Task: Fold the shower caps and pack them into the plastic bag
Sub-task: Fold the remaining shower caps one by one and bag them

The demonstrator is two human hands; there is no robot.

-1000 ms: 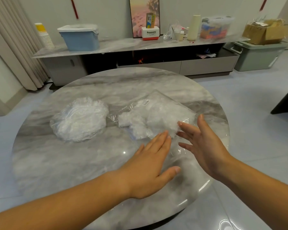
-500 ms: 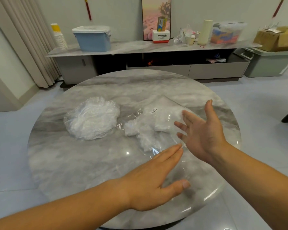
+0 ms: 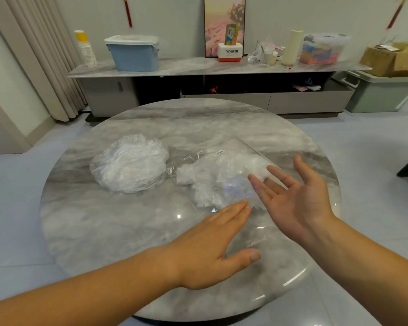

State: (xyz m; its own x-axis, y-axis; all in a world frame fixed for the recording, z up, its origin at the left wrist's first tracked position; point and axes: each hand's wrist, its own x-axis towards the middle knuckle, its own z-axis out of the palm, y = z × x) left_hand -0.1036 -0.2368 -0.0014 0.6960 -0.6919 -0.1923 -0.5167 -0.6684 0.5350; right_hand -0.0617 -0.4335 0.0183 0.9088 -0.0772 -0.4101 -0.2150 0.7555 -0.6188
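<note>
I see the round grey marble table point(image 3: 99, 231) filling most of the head view. Beyond it at 12 o'clock stands the long low sideboard with a marble top point(image 3: 198, 67).

Containers, by size:
- The pale green plastic storage bin point(image 3: 382, 92) sits on the floor at 2 o'clock. Its lid is on, and the brown cardboard box point(image 3: 391, 58) rests on top.
- The blue plastic bin with a white lid point(image 3: 133, 54) is on the sideboard at 11 o'clock. It is closed, and I cannot tell its contents.
- The clear lidded plastic box point(image 3: 323, 49) is on the sideboard at 1 o'clock. It holds coloured items too blurred to name.

Task items:
- The clear flat plastic bag point(image 3: 224, 158) lies on the table from centre toward 3 o'clock. It holds crumpled white shower caps point(image 3: 207, 184), bunched at its left end.
- The loose heap of white translucent shower caps point(image 3: 130, 163) lies at 10 o'clock, just beside the bag and outside it.

Hands:
- The left hand point(image 3: 210, 250) rests flat at 5 o'clock on the bag's near end, fingers straight, thumb spread, gripping nothing.
- The right hand point(image 3: 299, 201) is at 3 o'clock over the bag's right edge. Its palm is turned up and its fingers are spread and empty. I cannot tell whether it touches the bag.
</note>
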